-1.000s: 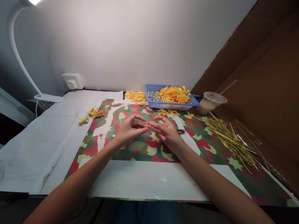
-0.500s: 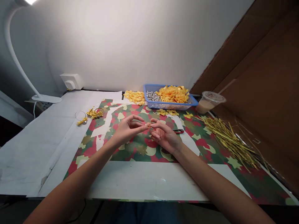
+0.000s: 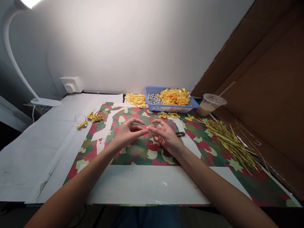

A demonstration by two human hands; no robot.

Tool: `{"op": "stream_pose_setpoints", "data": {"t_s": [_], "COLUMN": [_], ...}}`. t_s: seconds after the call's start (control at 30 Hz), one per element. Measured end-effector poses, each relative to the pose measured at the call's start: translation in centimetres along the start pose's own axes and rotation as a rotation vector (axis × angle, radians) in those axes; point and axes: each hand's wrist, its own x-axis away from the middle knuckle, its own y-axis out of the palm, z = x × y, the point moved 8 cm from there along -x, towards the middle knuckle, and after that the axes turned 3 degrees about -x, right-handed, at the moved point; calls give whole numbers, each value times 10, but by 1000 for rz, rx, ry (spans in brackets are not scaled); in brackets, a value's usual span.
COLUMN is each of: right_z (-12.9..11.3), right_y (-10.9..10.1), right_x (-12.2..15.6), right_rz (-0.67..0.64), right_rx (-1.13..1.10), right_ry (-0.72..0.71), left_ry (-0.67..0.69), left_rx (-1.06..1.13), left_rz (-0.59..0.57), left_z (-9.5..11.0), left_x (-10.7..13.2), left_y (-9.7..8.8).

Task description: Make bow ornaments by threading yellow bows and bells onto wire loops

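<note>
1. My left hand (image 3: 128,133) and my right hand (image 3: 165,136) are raised just above the sheet, both half open with the fingers curled, and their fingertips (image 3: 147,127) meet in the middle. There may be a tiny pale item between them, but it's too small to tell, so I can't say whether either hand grips anything.
2. Under my hands lies a red, green and cream camouflage-patterned paper sheet (image 3: 140,156), on white paper (image 3: 47,158).
3. Just beside my right hand is a small black-and-red clip (image 3: 180,134).
4. Ahead sits a blue plastic mesh basket (image 3: 152,88), holding yellow ribbon bows (image 3: 173,97) and silver beads (image 3: 154,98).
5. A loose heap of yellow bows (image 3: 136,100) lies just left of the basket.
6. To my left lie finished yellow bows on wire rings (image 3: 82,124).
7. To my right lie a spread of gold twist ties (image 3: 229,142) and a lidded plastic cup of milky drink (image 3: 210,104).
</note>
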Motion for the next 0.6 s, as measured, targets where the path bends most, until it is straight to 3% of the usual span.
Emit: {"op": "stream_pose_setpoints", "data": {"t_s": [0.6], "right_z": [-13], "right_y": [-7], "right_x": [-1], "right_rz": [46], "right_rx": [-39], "right_ry": [-7], "left_ry": [-10], "left_rx": [33], "left_rz": [53], "left_z": [1], "left_x": [-3], "left_y": [-12]}}
